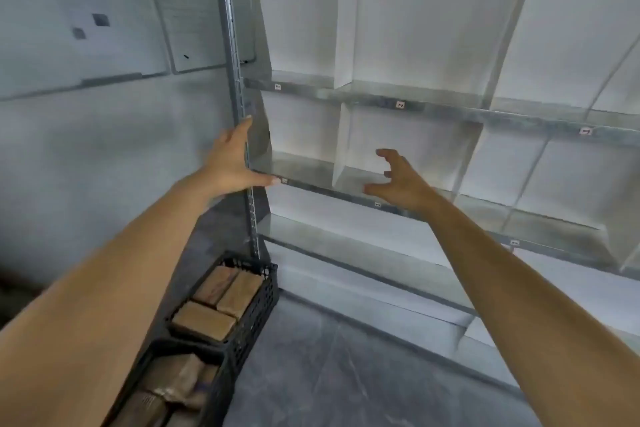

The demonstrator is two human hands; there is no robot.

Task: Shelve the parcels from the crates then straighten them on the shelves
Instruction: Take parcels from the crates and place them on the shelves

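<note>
Low left, brown parcels [204,321] lie in black crates [256,308] on the floor [329,374] (beside the shelving upright [239,80]). Left hand [230,163] rests flat against that upright; right hand [401,180] hovers before a shelf [443,111], fingers half-curled, empty.

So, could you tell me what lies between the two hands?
Head view: between left hand and right hand, an empty shelf bay and its white divider.

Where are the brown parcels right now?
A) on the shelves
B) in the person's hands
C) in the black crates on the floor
C: the brown parcels lie in the black crates; the shelves show none, and the left hand and right hand hold nothing.
</note>
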